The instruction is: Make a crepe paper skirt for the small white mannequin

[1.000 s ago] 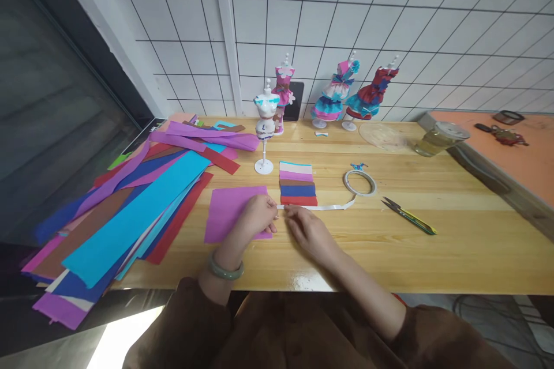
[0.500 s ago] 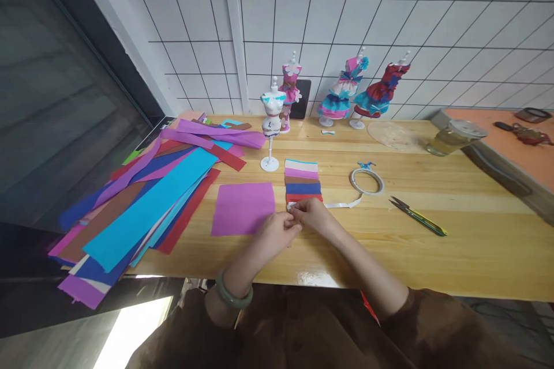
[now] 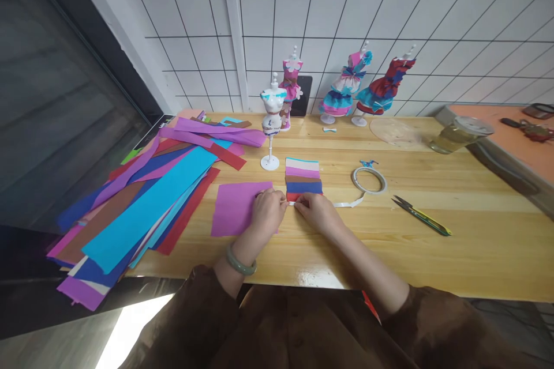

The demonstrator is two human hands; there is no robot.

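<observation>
Left grip [image 3: 269, 210] and right grip [image 3: 318, 210], in my head view, seem to pinch the tape [image 3: 346, 204] along the near side of the stripes [image 3: 303, 177], presumably for straightness; the roll [image 3: 367, 191] lies flat on the tabletop [image 3: 346, 265]

A heap of cloth strips [image 3: 160, 199] fills the left end of the table [image 3: 476, 253], I can see, and right of it a cloth square [image 3: 231, 207] reaches partly under the left hand [image 3: 269, 211], with a cloth panel [image 3: 303, 173] just beyond the right hand [image 3: 319, 211]. A strip of tape [image 3: 346, 205] runs rightward from the fingers to a tape roll [image 3: 370, 192], then come snips [image 3: 422, 216], and a jar [image 3: 456, 135] stands farther back, near the right end. Behind the square, one dress form [image 3: 272, 105] stands before another [image 3: 291, 75], with two more [image 3: 341, 95] to the right by the wall [image 3: 294, 11].
</observation>
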